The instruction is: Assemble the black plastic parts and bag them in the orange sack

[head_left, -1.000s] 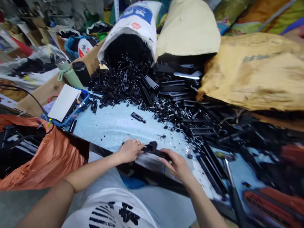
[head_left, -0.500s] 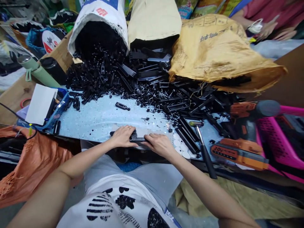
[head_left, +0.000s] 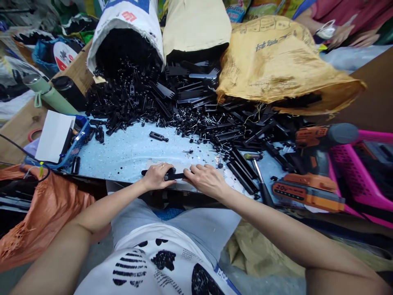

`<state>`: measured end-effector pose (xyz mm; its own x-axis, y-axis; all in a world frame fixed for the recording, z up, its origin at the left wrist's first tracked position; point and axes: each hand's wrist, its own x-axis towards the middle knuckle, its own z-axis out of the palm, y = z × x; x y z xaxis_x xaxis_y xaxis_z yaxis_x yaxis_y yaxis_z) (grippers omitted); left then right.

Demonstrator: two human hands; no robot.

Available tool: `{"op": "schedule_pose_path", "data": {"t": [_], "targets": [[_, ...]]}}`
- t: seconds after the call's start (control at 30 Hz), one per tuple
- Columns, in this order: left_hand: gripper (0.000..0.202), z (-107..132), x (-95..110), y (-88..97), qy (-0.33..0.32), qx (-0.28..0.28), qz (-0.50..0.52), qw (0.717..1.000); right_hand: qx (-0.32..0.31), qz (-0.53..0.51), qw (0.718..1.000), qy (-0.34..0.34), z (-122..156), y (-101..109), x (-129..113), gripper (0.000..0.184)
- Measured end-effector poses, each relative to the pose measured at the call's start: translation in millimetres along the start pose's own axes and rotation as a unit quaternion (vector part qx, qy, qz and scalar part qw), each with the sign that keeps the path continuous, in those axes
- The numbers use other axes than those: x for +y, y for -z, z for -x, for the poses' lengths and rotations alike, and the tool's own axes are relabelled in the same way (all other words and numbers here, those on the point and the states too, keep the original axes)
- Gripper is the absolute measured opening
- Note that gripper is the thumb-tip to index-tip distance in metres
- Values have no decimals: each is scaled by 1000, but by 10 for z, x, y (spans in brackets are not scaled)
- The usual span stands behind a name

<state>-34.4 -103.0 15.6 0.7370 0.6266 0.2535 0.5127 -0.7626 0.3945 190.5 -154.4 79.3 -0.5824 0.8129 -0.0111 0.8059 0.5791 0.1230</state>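
At the near edge of the worktable, a long, narrow black part (head_left: 175, 176) spans the gap between my hands. My left hand (head_left: 157, 176) is closed around its left portion, and a dark end pokes out past the palm. The right end is pinched in the fingers of my right hand (head_left: 204, 179), which hide that tip. Under both hands lies a pale flat plate (head_left: 181, 167). A single black slotted piece (head_left: 158, 136) rests farther back, beyond my left hand. To the right of my right hand lie long black bars (head_left: 242, 176) and white discs (head_left: 232, 182).
A hammer (head_left: 259, 176) and an orange cordless drill (head_left: 313, 164) lie at right, beside a pink basket (head_left: 359, 172). Black parts and screws (head_left: 196, 119) pile up before a white sack (head_left: 129, 20) and a yellow sack (head_left: 273, 61). A blue basket (head_left: 81, 137) stands left. Another person's hands (head_left: 340, 37) show top right.
Between my hands the black part now shows a smooth dark face and seems turned over or raised slightly. My right hand has shifted a little; my left hand keeps its hold.
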Motion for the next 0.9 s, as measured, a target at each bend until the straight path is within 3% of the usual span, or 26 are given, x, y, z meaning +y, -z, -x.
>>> {"op": "schedule_pose_path", "data": {"t": [0.07,0.2,0.37,0.47,0.53,0.63,0.67,0.7,0.77,0.8,0.9], "targets": [[46,-20,8,8,15,-20,-11,1000,-7,-11,1000,-11,-7,-77,7,29],[52,-232,73,23,39,-113,-42,992,-35,-54,996,-63,29,-343,39,33],[32,-973,144,-155,75,-76,-54,993,-7,-130,984,-124,-40,-543,394,31],[18,-1387,158,-283,82,-105,-26,991,36,-135,965,-220,-317,-593,704,29],[17,-1463,142,-276,88,-100,-18,991,58,-135,959,-242,-554,-654,856,30],[17,-1177,22,-84,103,-42,-9,994,63,-159,962,-213,-838,-779,944,32],[16,-993,-45,11,117,-5,8,993,59,-169,963,-202,-891,-816,932,30],[15,-783,-119,108,144,72,61,985,61,-183,961,-197,-920,-843,899,26],[14,-336,-255,262,213,211,192,935,105,-244,944,-195,-911,-858,771,19],[17,-125,-305,303,249,245,257,901,143,-294,925,-191,-880,-844,681,17],[25,341,-349,261,321,272,380,824,240,-463,836,-174,-733,-737,362,23]]}}
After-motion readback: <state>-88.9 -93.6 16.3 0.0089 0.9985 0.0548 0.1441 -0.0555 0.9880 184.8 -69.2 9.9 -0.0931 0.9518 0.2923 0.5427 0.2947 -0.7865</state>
